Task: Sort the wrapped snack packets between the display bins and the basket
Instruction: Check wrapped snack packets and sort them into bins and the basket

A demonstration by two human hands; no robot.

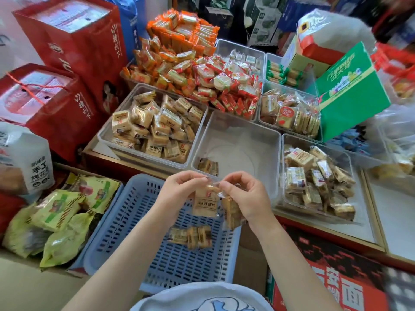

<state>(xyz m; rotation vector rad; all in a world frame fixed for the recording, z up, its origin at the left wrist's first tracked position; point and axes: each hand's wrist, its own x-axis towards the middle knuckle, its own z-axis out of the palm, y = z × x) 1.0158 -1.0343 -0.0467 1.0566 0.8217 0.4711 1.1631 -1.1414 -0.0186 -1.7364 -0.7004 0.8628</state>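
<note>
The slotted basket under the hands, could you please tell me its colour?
Light blue; the basket shows best in the head view.

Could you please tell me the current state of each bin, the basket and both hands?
left bin: heaped with beige packets.
middle bin: nearly empty, one packet.
right bin: partly filled.
basket: holds a few packets.
left hand: pinches beige packet.
right hand: pinches second packet.

Glossy clear-wrapped packets (205, 204), perforated matt plastic basket (143, 223).
</note>
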